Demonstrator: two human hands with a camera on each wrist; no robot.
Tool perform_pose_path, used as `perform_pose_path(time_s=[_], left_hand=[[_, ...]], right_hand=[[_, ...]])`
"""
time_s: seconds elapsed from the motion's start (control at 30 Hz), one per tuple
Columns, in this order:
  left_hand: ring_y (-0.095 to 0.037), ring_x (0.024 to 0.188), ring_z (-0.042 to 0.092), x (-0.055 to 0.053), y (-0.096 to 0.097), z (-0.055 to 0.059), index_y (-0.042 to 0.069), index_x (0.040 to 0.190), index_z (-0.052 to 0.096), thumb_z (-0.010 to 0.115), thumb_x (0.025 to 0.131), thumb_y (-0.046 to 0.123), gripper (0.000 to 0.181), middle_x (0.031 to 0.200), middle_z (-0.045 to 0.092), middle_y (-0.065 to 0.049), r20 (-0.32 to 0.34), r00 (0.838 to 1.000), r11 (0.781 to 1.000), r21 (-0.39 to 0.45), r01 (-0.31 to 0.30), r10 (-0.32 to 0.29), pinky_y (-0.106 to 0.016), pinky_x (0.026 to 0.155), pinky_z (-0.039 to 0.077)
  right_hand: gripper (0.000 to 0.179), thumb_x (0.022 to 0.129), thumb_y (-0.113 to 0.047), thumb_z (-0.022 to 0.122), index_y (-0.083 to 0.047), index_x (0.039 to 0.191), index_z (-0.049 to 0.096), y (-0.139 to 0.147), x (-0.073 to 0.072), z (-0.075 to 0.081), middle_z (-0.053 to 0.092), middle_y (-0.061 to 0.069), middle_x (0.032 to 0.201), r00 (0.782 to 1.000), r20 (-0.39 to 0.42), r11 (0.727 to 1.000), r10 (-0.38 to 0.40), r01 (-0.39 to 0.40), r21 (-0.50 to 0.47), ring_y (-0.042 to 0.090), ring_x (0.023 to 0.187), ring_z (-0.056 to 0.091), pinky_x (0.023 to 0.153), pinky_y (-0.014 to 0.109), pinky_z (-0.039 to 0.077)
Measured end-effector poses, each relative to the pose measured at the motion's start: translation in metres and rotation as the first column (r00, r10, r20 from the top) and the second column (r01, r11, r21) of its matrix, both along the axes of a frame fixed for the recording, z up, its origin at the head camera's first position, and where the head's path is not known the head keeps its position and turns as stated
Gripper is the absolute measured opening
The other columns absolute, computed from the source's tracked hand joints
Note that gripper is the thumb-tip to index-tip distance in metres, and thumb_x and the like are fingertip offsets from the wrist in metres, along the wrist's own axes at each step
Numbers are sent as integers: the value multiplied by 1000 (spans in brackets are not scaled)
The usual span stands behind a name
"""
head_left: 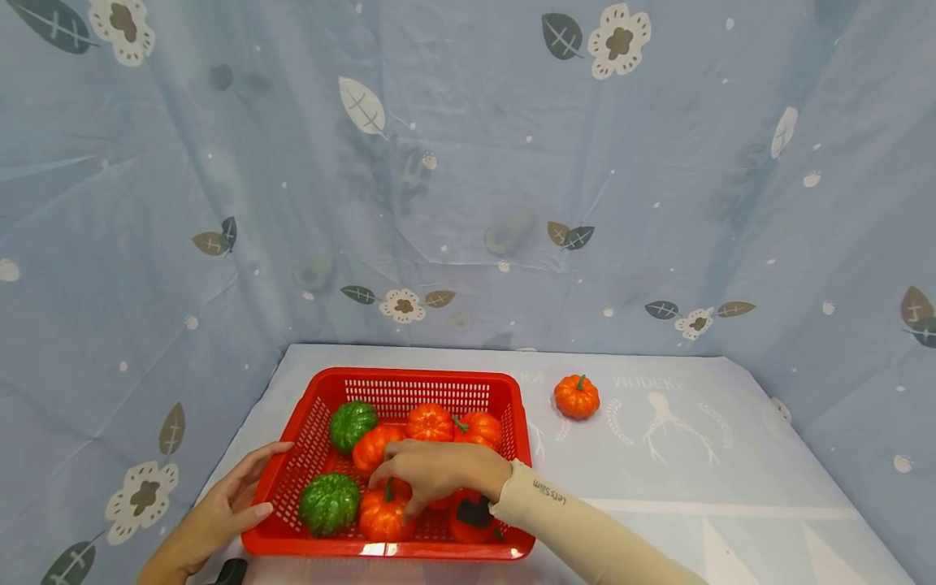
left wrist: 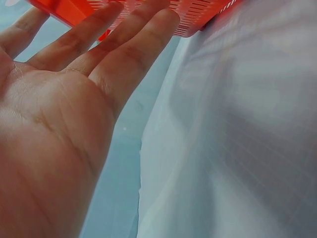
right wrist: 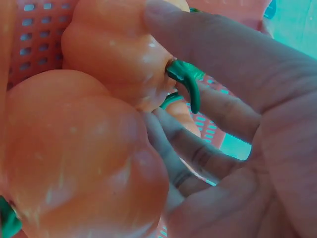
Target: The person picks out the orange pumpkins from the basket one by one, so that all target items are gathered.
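A red plastic basket [head_left: 391, 549] with slotted walls holds several small orange pumpkins and two green ones. Over its front half, my right hand [head_left: 448, 470] grips an orange pumpkin [head_left: 383, 520] with thumb and fingers around its stem end. Up close in the right wrist view, the thumb [right wrist: 213, 47] presses on this pumpkin [right wrist: 114, 49], and another orange pumpkin [right wrist: 84, 153] lies just below. My left hand [head_left: 232, 497] touches the basket's left rim, fingers fairly straight, as the left wrist view also shows. One green pumpkin [head_left: 329, 504] sits left of the gripped one.
Outside the basket, a single orange pumpkin [head_left: 577, 397] stands on the cloth-covered table [head_left: 702, 463] to the right. The second green pumpkin [head_left: 353, 426] is near the basket's back left. A patterned blue curtain [head_left: 468, 203] encloses the table at the back and sides.
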State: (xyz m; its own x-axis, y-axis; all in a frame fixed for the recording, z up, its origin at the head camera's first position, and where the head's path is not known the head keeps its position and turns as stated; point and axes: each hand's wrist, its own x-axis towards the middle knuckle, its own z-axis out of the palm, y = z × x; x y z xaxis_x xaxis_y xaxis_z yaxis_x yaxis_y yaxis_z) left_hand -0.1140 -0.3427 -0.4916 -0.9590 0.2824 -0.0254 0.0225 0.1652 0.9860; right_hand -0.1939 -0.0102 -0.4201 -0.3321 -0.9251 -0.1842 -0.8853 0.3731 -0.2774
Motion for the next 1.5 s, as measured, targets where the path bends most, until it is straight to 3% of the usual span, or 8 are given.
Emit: perform_pose_path(time_s=[0.1,0.27,0.43,0.67,0.87,1.07,1.2,1.5], left_hand=[[0,124,54,0,0,0,14,161,27,56,102,3,66,147,42,16,7,1000,1000,6,-2,2,-39,89,58],[1,123,54,0,-1,-1,13,160,27,56,102,3,66,145,44,18,5,1000,1000,3,-6,6,-39,88,59],[0,125,54,-1,-2,-1,13,161,26,55,102,1,66,148,41,15,-25,1000,1000,5,7,-6,-40,88,59],[-1,123,55,2,0,2,14,160,27,56,102,4,66,146,42,13,33,999,1000,11,-10,10,-42,88,59],[3,124,53,0,1,1,15,161,27,57,103,5,66,150,38,11,43,999,1000,-9,-19,20,-40,90,58],[3,120,55,2,1,1,16,160,30,59,101,5,66,146,41,13,43,998,998,-35,-49,51,-43,86,60],[3,123,53,1,1,2,15,160,29,58,102,4,66,149,38,11,-3,1000,999,-40,-27,27,-41,87,60],[3,122,53,-2,2,1,16,160,28,58,102,5,67,152,35,3,45,998,999,-16,-36,37,-43,88,59]], right_hand=[[62,81,-33,89,-20,137,67,0,0,0,57,-8,119,1000,3,1000,0,0,11,0,100,50,90,10,39],[63,80,-30,91,-20,136,65,-1,1,0,53,-9,115,997,78,1000,-19,17,24,-1,93,48,82,9,41],[64,78,-33,92,-25,136,64,-1,1,1,56,-12,119,997,78,999,-19,16,38,0,96,48,85,12,43],[71,78,-39,91,-26,141,61,-1,-1,-4,53,-11,118,997,71,998,17,-21,63,0,96,47,85,11,41],[71,81,-40,88,-25,144,59,-2,0,-5,49,-7,115,996,87,996,-33,25,91,2,97,45,80,13,42],[69,82,-35,87,-23,143,58,-4,2,-6,52,-6,119,994,98,993,-50,39,109,5,99,46,82,15,42],[67,83,-32,87,-22,142,57,-4,1,-5,56,-11,119,992,116,993,-57,44,110,2,100,49,86,14,43],[65,84,-29,85,-27,142,55,2,-4,1,51,-11,125,975,218,999,-42,37,29,-1,107,48,92,15,42]])
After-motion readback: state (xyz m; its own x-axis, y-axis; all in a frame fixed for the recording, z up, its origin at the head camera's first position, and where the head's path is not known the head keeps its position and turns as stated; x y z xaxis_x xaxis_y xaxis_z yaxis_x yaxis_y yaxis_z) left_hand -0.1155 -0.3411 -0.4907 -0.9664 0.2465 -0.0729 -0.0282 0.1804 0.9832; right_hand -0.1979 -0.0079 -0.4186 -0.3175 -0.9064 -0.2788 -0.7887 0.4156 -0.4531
